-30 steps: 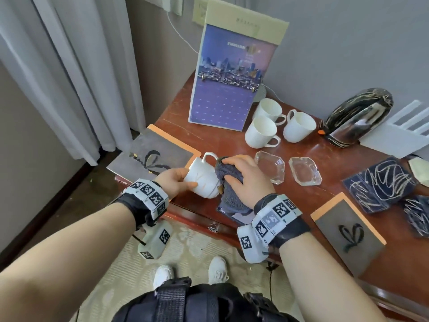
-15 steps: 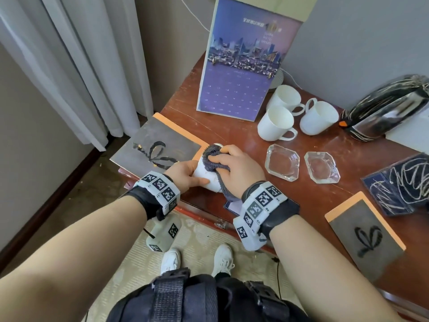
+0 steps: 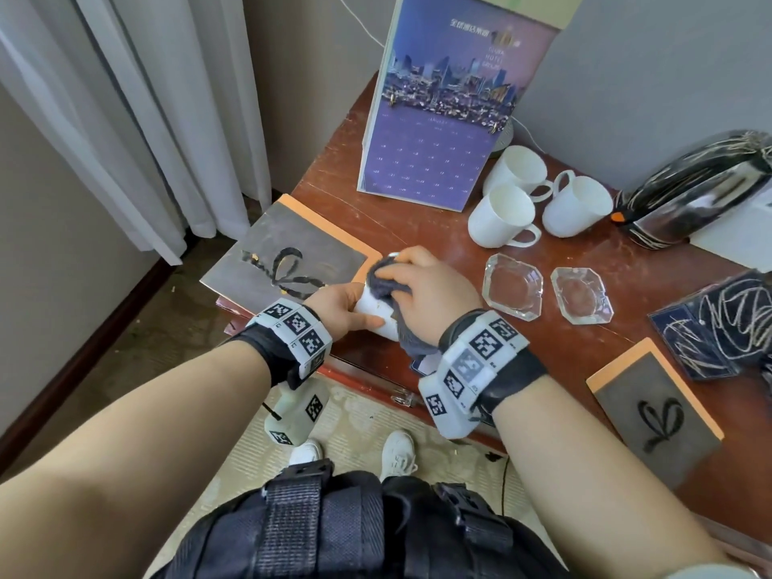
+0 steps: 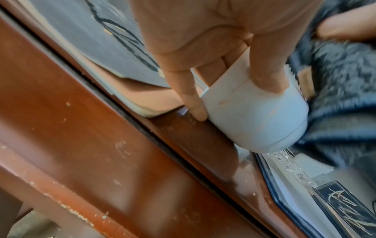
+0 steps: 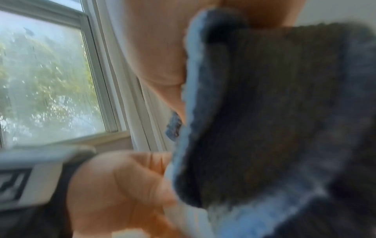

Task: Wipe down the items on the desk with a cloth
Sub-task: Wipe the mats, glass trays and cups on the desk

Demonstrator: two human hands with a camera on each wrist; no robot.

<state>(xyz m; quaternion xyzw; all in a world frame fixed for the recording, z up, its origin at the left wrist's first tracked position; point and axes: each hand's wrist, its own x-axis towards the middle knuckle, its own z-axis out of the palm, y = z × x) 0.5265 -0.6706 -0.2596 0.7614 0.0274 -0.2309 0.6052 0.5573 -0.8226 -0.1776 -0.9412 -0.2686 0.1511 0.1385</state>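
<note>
Cloth [image 3: 386, 282], dark grey and fuzzy, is bunched over the top of a white mug [image 3: 374, 313] at the near left edge of the desk [image 3: 480, 340]; the right hand [image 3: 434, 294] curls its fingers over the cloth and presses it onto the mug, with a loose tail of cloth hanging down toward the wrist; the left hand [image 3: 342, 307] grips the mug's side from the left, thumb and fingers wrapped round the white body. In the left wrist view the mug [image 4: 254, 116] is tilted, its rounded base toward the camera and just above the desk's front edge, the fingers [image 4: 189, 96] clamped on its wall, the cloth [image 4: 335, 104] against its far side. The right wrist view is blurred and mostly filled by the cloth [image 5: 274, 112]; the mug itself seems hidden behind it.

Just left of the hands lies a grey notepad with an orange border [image 3: 288, 261], overhanging the desk's left edge; just right of them stand two clear glass ashtrays [image 3: 511, 292] side by side; farther back, three more white mugs [image 3: 501, 217] cluster near an upright purple calendar [image 3: 438, 131]; at the far right lies a black and silver kettle [image 3: 702, 190]; a second orange-bordered notepad [image 3: 656, 415] rests at the near right; white curtains [image 3: 146, 119] hang at the left.
</note>
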